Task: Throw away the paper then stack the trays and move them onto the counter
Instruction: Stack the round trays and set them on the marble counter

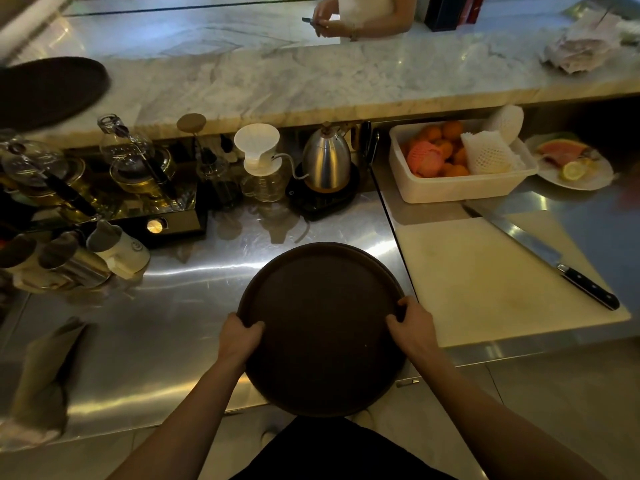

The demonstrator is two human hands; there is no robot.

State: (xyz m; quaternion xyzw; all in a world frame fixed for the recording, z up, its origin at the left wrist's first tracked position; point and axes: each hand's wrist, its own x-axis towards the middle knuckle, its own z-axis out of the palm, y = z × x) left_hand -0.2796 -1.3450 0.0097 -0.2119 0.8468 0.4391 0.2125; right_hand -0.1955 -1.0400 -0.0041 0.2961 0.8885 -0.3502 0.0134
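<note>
A stack of round dark brown trays point(322, 306) is held over the near edge of the steel worktop point(180, 306); a second rim shows under the top tray at its right side. My left hand point(239, 336) grips the stack's left rim and my right hand point(410, 323) grips its right rim. Another dark round tray point(48, 88) lies at the far left on the raised marble counter point(311, 77). Crumpled paper point(578, 50) lies at the counter's far right.
Glass teapots point(138, 161), a pour-over dripper point(258, 157) and a steel kettle point(327, 161) line the back. A fruit tub point(460, 188), a plate point(571, 168), a cutting board point(485, 278) with a knife point(554, 258) sit right. A person point(363, 15) stands behind the counter.
</note>
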